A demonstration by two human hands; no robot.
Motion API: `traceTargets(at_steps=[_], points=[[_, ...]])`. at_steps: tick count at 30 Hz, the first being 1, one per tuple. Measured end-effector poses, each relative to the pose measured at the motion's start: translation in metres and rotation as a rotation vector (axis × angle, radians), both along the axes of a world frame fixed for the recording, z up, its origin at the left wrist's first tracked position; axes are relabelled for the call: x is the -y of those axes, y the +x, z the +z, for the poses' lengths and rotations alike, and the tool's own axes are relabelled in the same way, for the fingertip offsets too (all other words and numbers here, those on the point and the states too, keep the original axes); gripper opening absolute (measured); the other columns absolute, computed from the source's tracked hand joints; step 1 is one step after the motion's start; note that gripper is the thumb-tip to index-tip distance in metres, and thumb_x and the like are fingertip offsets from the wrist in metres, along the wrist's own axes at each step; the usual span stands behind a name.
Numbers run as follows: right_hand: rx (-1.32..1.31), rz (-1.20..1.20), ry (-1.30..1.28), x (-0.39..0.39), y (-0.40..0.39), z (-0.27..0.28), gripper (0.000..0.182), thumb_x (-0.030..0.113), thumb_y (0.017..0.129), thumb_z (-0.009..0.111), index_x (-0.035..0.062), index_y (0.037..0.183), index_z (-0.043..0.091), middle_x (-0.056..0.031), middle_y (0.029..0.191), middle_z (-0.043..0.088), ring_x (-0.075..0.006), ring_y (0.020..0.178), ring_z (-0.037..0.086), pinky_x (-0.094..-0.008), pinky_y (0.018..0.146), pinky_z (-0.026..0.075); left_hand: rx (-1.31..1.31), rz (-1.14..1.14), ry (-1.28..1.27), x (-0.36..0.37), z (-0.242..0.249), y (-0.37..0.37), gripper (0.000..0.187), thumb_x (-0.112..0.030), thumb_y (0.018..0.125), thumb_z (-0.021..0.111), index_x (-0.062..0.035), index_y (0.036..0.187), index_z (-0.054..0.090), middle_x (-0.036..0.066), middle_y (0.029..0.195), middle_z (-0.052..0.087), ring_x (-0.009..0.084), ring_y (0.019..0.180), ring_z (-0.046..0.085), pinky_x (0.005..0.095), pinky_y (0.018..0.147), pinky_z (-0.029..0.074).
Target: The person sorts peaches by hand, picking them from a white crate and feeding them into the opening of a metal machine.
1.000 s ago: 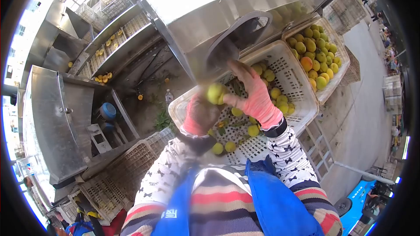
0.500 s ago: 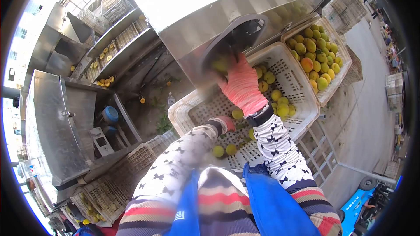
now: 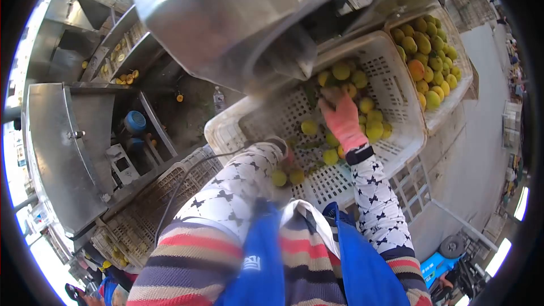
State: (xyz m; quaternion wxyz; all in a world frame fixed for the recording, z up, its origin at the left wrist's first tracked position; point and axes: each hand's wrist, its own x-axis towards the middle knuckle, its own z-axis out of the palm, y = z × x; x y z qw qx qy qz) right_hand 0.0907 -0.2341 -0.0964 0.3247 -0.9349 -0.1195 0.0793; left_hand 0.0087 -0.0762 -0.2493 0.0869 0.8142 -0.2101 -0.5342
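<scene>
My right hand [image 3: 343, 116], in a pink glove, reaches down into a white plastic crate [image 3: 407, 150]. Its fingers bend around a yellow-green peach among several others near the crate's far wall; the fingertips are partly blurred. Lower in the same crate is my left hand [image 3: 289, 156], mostly covered by its sleeve and cuff, with its fingers hidden. Two peaches [image 3: 287, 178] lie close below it. More loose peaches [image 3: 374, 130] rest on the crate floor to the right of my right wrist.
Over the crate's far edge hangs a metal machine housing [image 3: 226, 28] with a curved dark-edged guard [image 3: 266, 45]. A second crate [image 3: 462, 82], full of peaches, stands at the right. Metal troughs with cut fruit [image 3: 127, 77] and a plastic bottle [image 3: 219, 99] are at the left.
My right hand has come down from the guard's opening, where it was by a peach, into the crate's fruit. My left hand stays low in the crate. The view has shifted closer to the machine.
</scene>
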Motion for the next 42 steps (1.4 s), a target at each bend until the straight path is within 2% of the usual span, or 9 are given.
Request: traceTargets(at_steps=[4,7,12,19,24,33,35,37,42], points=[[-0.631,0.163,-0.459,-0.013,-0.022,-0.087,0.065,0.050,0.076,0.072,0.0056,0.122,0.061,-0.0215,0.123,0.061,-0.0366,0.111,0.059,-0.0427,0.093,0.049,-0.006,0.006,-0.034,0.030,-0.007,-0.018,0.043,-0.040,0.076,0.074,-0.0105,0.108,0.074,0.013,0.102,0.072,0.0275,0.094,0.068,0.0391,0.081,0.053],[-0.304,0.185,-0.477,-0.002,-0.041,-0.185,0.054,0.046,0.073,0.073,0.0016,0.103,0.069,-0.0226,0.109,0.066,-0.0369,0.102,0.063,-0.0429,0.090,0.051,-0.035,-0.006,-0.060,0.050,-0.011,-0.023,0.043,-0.039,0.076,0.074,-0.0104,0.108,0.073,0.013,0.102,0.072,0.0273,0.094,0.068,0.0390,0.081,0.053],[-0.391,0.125,-0.244,-0.011,-0.010,-0.095,0.050,0.041,0.068,0.073,0.0017,0.099,0.070,-0.0237,0.103,0.067,-0.0380,0.099,0.064,-0.0433,0.088,0.051,-0.074,-0.032,-0.099,0.057,-0.011,-0.024,0.043,-0.037,0.074,0.075,-0.0104,0.108,0.073,0.013,0.102,0.072,0.0270,0.095,0.068,0.0388,0.081,0.053],[-0.051,-0.092,0.505,-0.003,-0.005,0.060,0.060,0.017,0.071,0.073,-0.0036,0.125,0.056,-0.0194,0.113,0.062,-0.0329,0.101,0.062,-0.0386,0.090,0.050,-0.132,-0.166,-0.134,0.058,0.021,-0.015,0.043,-0.034,0.073,0.077,-0.0103,0.108,0.073,0.012,0.102,0.072,0.0264,0.095,0.068,0.0385,0.081,0.053],[0.278,0.059,0.334,-0.038,0.008,0.136,0.065,0.013,0.069,0.078,-0.0004,0.128,0.053,-0.0185,0.116,0.057,-0.0342,0.107,0.056,-0.0387,0.092,0.047,-0.241,-0.169,-0.202,0.041,0.108,0.011,0.043,-0.032,0.072,0.078,-0.0103,0.109,0.073,0.012,0.102,0.072,0.0261,0.096,0.068,0.0382,0.081,0.053],[0.379,0.105,-0.005,-0.080,0.016,0.136,0.067,0.031,0.080,0.073,0.0026,0.135,0.047,-0.0213,0.115,0.057,-0.0394,0.104,0.059,-0.0439,0.084,0.051,-0.550,1.057,-1.121,-0.085,0.263,-0.023,0.063,-0.035,0.081,0.078,-0.0036,0.130,0.055,0.009,0.114,0.065,0.0182,0.100,0.063,0.0314,0.087,0.051],[0.488,0.034,-0.065,-0.104,0.016,0.147,0.025,0.026,0.083,0.066,0.0097,0.101,0.066,-0.0136,0.103,0.059,-0.0336,0.103,0.057,-0.0430,0.082,0.050,-0.555,1.411,-1.269,-0.090,0.266,-0.036,0.061,-0.038,0.084,0.074,-0.0041,0.131,0.053,0.008,0.113,0.064,0.0177,0.100,0.062,0.0312,0.087,0.051],[0.234,-0.008,-0.172,-0.129,0.047,0.152,0.027,0.027,0.083,0.066,0.0085,0.102,0.066,-0.0137,0.104,0.060,-0.0333,0.103,0.057,-0.0434,0.083,0.050,-0.416,1.650,-1.350,-0.087,0.250,-0.044,0.062,-0.044,0.087,0.068,-0.0053,0.132,0.052,0.009,0.111,0.063,0.0191,0.096,0.063,0.0315,0.082,0.054],[0.375,0.141,0.363,-0.087,0.024,0.164,0.049,0.037,0.081,0.072,0.0064,0.117,0.062,-0.0158,0.111,0.061,-0.0294,0.104,0.059,-0.0386,0.088,0.049,-0.271,1.825,-1.503,-0.080,0.247,-0.035,0.055,-0.035,0.091,0.065,-0.0027,0.133,0.051,0.012,0.113,0.064,0.0196,0.092,0.066,0.0309,0.081,0.054]])
